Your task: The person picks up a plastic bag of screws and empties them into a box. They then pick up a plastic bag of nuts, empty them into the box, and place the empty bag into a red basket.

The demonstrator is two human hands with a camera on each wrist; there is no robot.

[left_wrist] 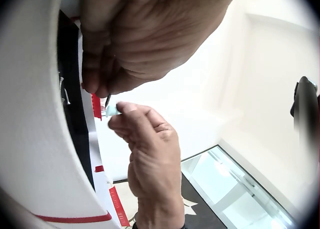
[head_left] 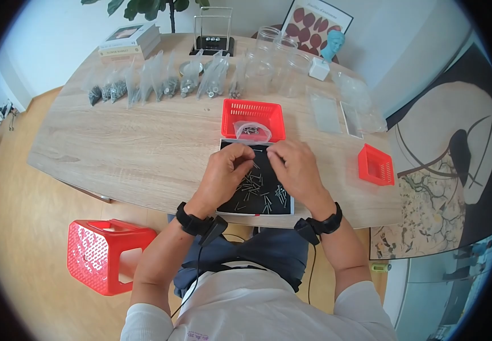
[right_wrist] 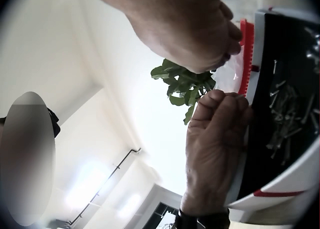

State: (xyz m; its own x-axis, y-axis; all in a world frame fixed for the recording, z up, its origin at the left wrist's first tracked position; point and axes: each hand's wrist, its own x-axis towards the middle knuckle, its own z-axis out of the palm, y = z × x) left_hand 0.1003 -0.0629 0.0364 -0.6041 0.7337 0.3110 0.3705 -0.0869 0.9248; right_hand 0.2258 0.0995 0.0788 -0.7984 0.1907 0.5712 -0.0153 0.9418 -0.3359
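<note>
My left hand (head_left: 223, 173) is over the left part of a shallow, black-lined box (head_left: 232, 196). Its thumb and fingertips pinch a threaded screw (left_wrist: 108, 100), whose shank sticks out in the left wrist view. Across from it my right hand (head_left: 297, 169) hovers over the far right of the box, fingers curled and thumb close to the forefinger; I cannot tell whether anything is between them. Loose screws (head_left: 250, 184) lie in the middle of the box, with more (head_left: 280, 194) near its right side. Behind the box a clear plastic bag (head_left: 252, 132) holds screws inside a red basket (head_left: 280, 122).
Several plastic bags of hardware (head_left: 169, 85) line the table's far side. Clear jars (head_left: 260, 71), a Newton's cradle (head_left: 212, 45) and books (head_left: 129, 40) stand behind. A smaller red basket (head_left: 375, 165) sits at right, and a red stool (head_left: 106, 256) on the floor at left.
</note>
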